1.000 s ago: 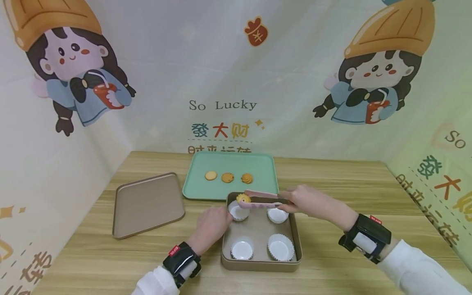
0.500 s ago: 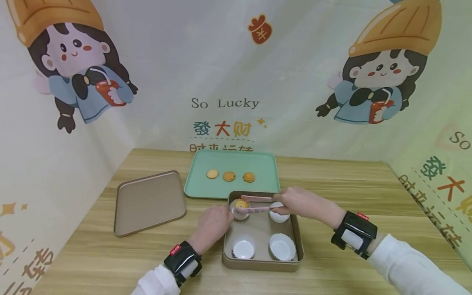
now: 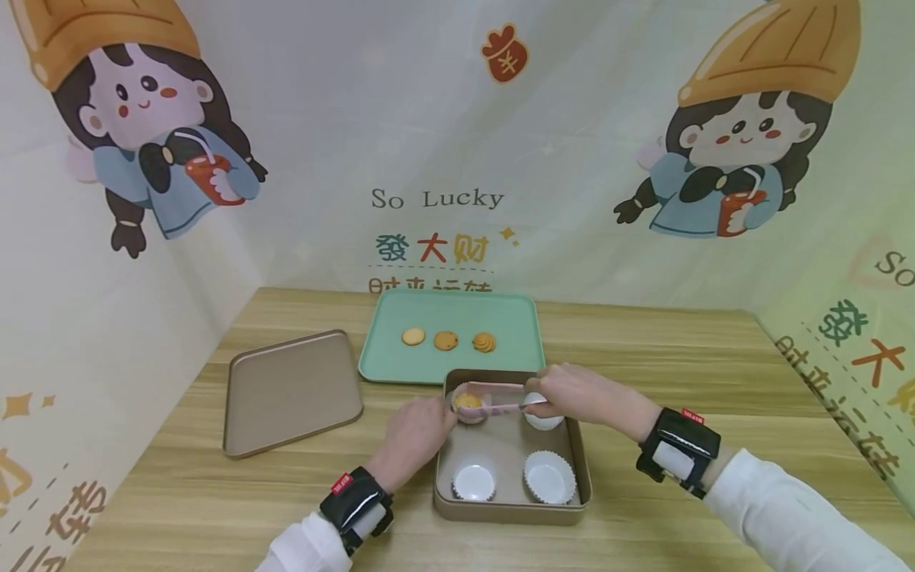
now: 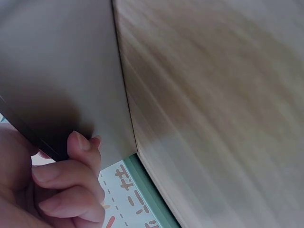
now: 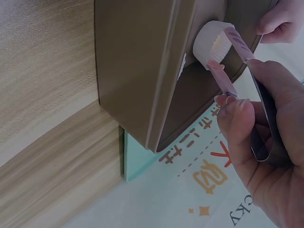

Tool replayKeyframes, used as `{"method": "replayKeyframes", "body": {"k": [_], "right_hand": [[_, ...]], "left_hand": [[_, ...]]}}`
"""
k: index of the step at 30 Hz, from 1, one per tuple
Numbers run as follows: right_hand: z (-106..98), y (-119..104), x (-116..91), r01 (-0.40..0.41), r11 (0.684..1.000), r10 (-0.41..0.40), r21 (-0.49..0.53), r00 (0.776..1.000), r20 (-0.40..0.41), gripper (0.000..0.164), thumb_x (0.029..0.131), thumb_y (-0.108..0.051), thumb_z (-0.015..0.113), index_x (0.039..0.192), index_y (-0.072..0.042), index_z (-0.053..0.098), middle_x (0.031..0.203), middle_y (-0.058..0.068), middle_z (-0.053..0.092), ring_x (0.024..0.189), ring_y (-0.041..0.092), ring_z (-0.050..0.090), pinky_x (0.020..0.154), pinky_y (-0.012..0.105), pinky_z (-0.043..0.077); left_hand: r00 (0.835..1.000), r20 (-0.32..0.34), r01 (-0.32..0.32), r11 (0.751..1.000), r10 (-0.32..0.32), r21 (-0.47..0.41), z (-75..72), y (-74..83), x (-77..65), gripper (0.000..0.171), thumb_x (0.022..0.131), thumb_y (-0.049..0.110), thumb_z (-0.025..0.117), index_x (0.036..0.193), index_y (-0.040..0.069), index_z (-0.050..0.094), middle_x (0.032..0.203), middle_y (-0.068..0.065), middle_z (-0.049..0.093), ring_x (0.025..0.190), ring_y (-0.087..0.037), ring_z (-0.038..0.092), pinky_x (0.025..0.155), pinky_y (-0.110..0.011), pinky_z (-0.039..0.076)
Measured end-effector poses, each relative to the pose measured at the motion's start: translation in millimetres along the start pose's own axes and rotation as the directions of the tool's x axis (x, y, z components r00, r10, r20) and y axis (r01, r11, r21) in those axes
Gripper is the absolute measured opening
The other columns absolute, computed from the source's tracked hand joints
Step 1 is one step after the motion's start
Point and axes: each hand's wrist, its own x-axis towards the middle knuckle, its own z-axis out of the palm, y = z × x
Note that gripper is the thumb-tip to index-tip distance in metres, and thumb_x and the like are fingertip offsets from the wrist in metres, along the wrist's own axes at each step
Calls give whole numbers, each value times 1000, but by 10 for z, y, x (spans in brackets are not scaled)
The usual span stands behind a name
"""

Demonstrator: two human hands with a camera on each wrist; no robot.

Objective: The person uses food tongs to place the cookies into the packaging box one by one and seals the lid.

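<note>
My right hand (image 3: 579, 397) holds pink-tipped tongs (image 5: 219, 78) by their metal arms over the brown box (image 3: 511, 512). The tong tips reach into the far-left white paper cup (image 5: 205, 43), one on each side of a yellow cookie (image 3: 468, 402). Whether they still press on the cookie is hard to tell. My left hand (image 3: 415, 439) pinches the box's left wall near the far corner; in the left wrist view its curled fingers (image 4: 71, 173) lie against the outside. Three more paper cups stand in the box: far right (image 3: 545, 415), near left (image 3: 474, 483) and near right (image 3: 550, 478).
Behind the box lies a mint-green tray (image 3: 386, 365) bearing a pale round cookie (image 3: 413, 337), a speckled cookie (image 3: 446, 341) and a swirled cookie (image 3: 484, 342). A brown lid-like tray (image 3: 293, 393) rests at the left. A printed cloth (image 3: 572, 159) hangs around the wooden table (image 3: 665, 365).
The tongs have come down and slightly left, bringing the yellow cookie from above the far-left cup down into it. The left hand has kept its hold on the box.
</note>
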Motion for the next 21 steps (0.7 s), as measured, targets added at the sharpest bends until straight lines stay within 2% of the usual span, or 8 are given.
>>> {"method": "replayKeyframes", "body": {"k": [6,12,16,19,21], "right_hand": [[-45,3,-3,-17,999,16,34,1000,21,16,68,-30,46,60,-15,44,49,-10,33,40,1,33,36,15,27],[-212,41,-52,-82,983,74,164,996,56,16,69,-32,44,63,-18,43,47,-8,34,39,-1,30,35,15,26],[-333,129,-63,-118,979,119,166,993,4,16,69,-32,44,62,-19,41,46,-7,32,39,-1,27,34,15,24],[-372,226,-30,-124,984,132,125,990,-54,16,69,-30,45,60,-17,41,46,-6,31,39,0,27,33,15,24],[-385,281,7,-158,982,165,103,985,-58,16,68,-29,46,61,-15,42,45,-6,32,37,0,27,32,15,23]], "left_hand": [[1000,-9,-12,1000,12,5,-1,-3,4,28,71,27,38,48,13,37,43,1,34,37,-11,33,28,-24,23],[1000,12,-3,1000,3,-9,7,-2,7,26,71,27,39,48,14,37,43,1,34,37,-11,33,28,-23,23],[1000,23,9,1000,-9,-9,9,-2,15,26,70,26,39,48,14,38,43,1,34,38,-11,34,28,-24,24],[1000,25,15,1000,-15,-6,17,-6,17,26,70,26,39,48,13,38,44,0,34,38,-11,34,28,-24,24],[1000,21,11,1000,-11,-1,25,-11,15,26,71,26,39,48,13,37,43,0,34,38,-11,34,29,-24,24]]}}
